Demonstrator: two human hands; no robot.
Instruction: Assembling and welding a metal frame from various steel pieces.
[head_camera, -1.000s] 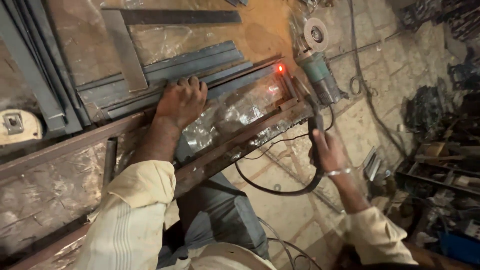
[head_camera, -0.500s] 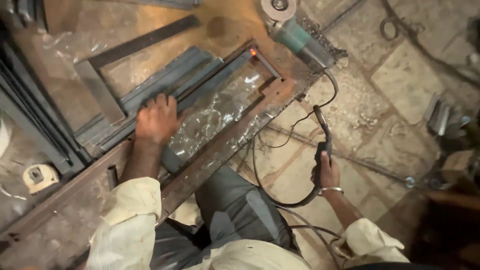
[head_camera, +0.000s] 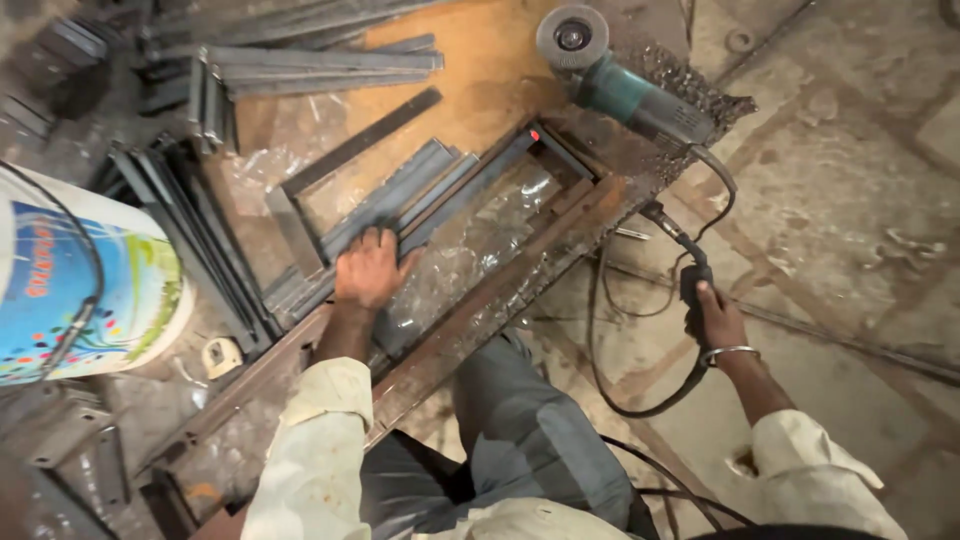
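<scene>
Head view: left hand pressing flat, fingers spread, on steel bars lying on bench beside rectangular frame. Right hand, fingers clamped round electrode holder, hanging off bench's right edge. Weld spot glowing red at frame's far corner. Risks: left hand sliding toward hot corner = burn; cable looping near legs, could snag. Grinder lying at far edge, could get pulled off.

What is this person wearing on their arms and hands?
Both arms are in loose, pale cream long sleeves, creased and a little soiled, with the cuffs sitting short of the wrists. The left hand is bare, with no glove. The right hand is bare too, with a thin metal bangle round the wrist.
</scene>
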